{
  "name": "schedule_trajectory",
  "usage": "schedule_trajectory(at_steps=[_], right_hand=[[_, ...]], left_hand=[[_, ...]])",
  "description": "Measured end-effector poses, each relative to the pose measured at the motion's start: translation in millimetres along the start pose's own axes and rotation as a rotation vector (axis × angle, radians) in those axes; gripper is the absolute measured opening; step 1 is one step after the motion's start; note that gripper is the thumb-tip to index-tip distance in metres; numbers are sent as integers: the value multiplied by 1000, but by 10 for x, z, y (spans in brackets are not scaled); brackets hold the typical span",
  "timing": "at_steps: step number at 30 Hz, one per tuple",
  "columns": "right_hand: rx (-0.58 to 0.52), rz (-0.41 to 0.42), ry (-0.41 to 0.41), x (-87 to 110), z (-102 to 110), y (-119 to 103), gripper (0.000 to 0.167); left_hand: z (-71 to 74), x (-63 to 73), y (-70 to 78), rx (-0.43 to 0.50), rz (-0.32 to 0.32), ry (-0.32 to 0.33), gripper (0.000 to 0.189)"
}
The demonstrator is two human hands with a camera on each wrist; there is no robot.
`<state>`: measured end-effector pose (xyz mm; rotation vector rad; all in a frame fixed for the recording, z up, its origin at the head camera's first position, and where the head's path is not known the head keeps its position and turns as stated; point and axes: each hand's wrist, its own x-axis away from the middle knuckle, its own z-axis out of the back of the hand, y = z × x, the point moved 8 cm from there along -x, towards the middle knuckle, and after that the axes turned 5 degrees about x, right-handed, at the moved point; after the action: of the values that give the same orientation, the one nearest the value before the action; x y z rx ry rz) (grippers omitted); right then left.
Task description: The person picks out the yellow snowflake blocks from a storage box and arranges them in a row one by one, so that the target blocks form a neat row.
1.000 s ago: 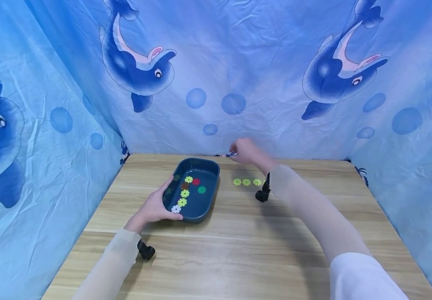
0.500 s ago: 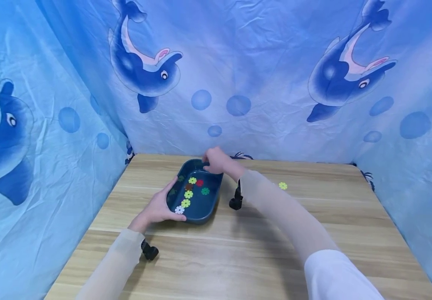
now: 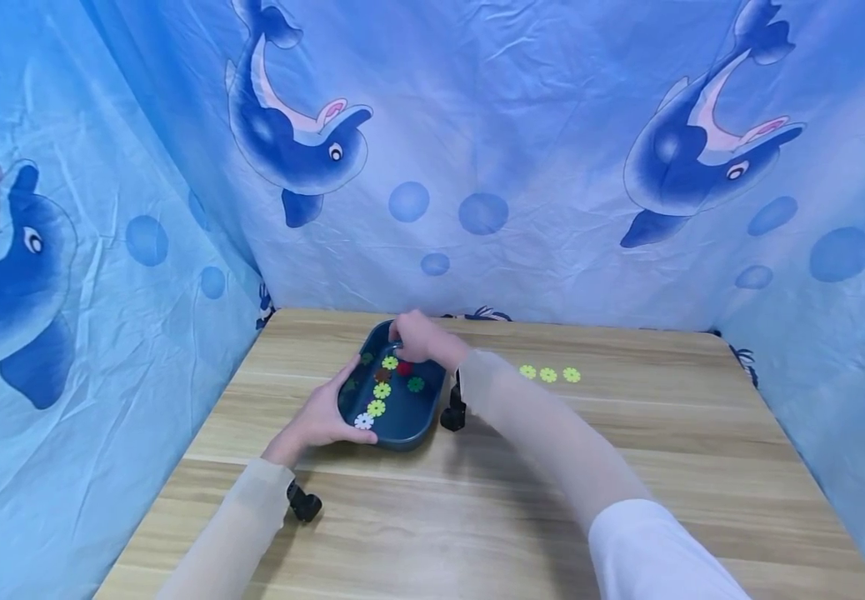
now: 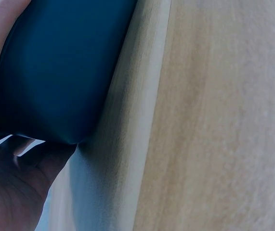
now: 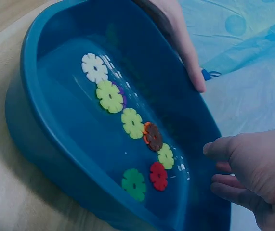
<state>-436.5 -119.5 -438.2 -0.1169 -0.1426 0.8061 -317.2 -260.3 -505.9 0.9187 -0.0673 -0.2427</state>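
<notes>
A dark blue plastic tub (image 3: 419, 429) stands on the table. My left hand (image 3: 322, 418) grips its left wall and near corner, thumb along the near end. In the left wrist view, the tub's outer wall (image 4: 65, 62) lies against that hand. Notched snowflake building discs lie inside: white (image 5: 94, 68), red (image 5: 158, 176), green (image 5: 134, 185), brown (image 5: 153, 137) and three yellow (image 5: 132, 123). Orange and purple discs are partly covered. Over the tub's far right part is my right hand (image 3: 419, 335), its thumb and fingers apart, nothing visible between them (image 5: 250, 171).
Three yellow discs (image 3: 548, 375) lie in a row on the wooden table (image 3: 432, 525), right of the tub and beside the right sleeve (image 3: 545, 433). A blue dolphin-print curtain (image 3: 447, 125) encloses the table at the back and sides.
My right hand has come from the back of the table leftward and down into the space over the tub. My left hand keeps its grip. The head view has shifted slightly.
</notes>
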Motion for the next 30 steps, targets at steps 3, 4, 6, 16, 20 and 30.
schedule_trajectory(at_steps=[3, 4, 6, 16, 20, 30], right_hand=[[-3, -15, -33, -23, -77, -45, 33], [-2, -24, -45, -23, -103, -58, 34], [4, -45, -70, -15, -156, -72, 35], [23, -34, -133, -20, -377, -163, 40], [48, -34, -167, -10, -490, -174, 42], [101, -44, -132, 23, -504, -171, 28]], left_hand=[[5, 12, -5, 4, 3, 5, 138], [8, 13, -6, 5, 3, 8, 138], [5, 13, -4, 2, 3, 8, 139], [3, 1, -11, 18, 0, -1, 138], [-7, -1, -12, 6, 6, -4, 138], [3, 1, 30, 12, 3, -4, 137]])
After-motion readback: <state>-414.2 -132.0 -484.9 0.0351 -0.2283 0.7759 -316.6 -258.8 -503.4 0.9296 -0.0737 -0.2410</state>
